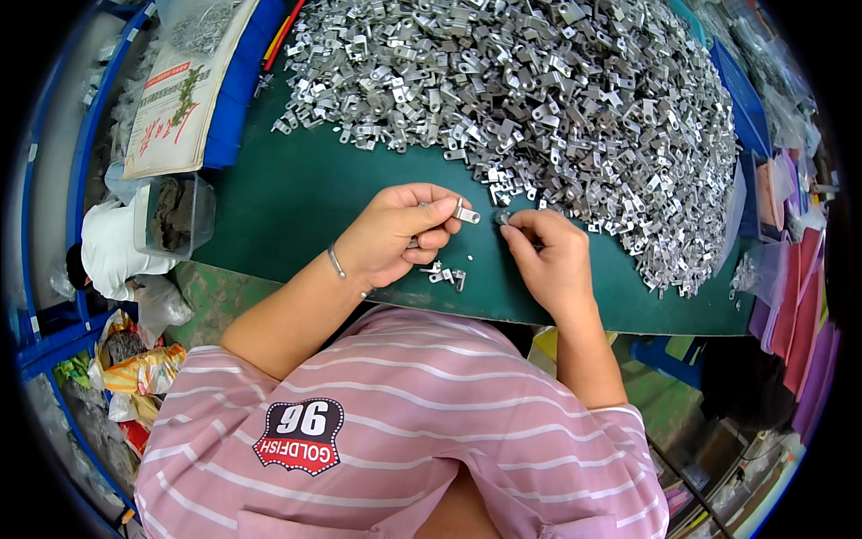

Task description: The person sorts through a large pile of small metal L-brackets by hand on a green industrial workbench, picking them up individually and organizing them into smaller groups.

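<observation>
Between the thumb and forefinger of my left hand (404, 229) is a small metal bracket (466, 214), its holed end pointing right. More metal shows under that hand's curled fingers, mostly hidden. My right hand (549, 256) pinches another small metal piece (503, 217) at its fingertips, a short gap from the bracket. Below the left hand, a few loose brackets (444, 274) lie on the green tabletop (296, 202). A large heap of similar silver brackets (539, 99) covers the far side and reaches close to my right hand.
At the left stand a blue bin (242, 90) with a printed sack (171, 99) over it and a clear plastic tub (202, 216) holding something dark. A person in a white shirt (117, 247) is beyond the tub. Blue trays (741, 99) and coloured bags (795, 296) line the right.
</observation>
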Motion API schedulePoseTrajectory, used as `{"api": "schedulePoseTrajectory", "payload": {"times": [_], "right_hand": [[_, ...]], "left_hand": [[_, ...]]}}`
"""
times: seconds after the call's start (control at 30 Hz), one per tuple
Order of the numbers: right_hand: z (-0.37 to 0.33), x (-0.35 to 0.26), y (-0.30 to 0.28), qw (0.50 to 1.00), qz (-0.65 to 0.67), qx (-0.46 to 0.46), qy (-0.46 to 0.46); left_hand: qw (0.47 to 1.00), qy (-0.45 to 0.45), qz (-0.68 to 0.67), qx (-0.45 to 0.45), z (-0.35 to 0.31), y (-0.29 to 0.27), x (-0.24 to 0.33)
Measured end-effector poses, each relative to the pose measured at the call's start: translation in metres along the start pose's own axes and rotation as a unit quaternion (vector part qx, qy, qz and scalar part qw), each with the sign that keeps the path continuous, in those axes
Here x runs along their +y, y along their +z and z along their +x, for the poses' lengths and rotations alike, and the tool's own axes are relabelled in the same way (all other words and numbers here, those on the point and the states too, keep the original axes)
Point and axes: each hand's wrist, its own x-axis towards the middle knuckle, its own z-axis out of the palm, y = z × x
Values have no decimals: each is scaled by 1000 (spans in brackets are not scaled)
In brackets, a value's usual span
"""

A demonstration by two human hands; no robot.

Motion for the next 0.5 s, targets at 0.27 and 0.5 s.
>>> {"api": "schedulePoseTrajectory", "payload": {"times": [0.27,0.5], "right_hand": [[5,-8,-25,796,588,-92,110],[19,-5,6,991,-103,50,-62]], "left_hand": [[993,2,-69,-93,-3,-10,0],[997,40,65,28,2,6,8]]}}
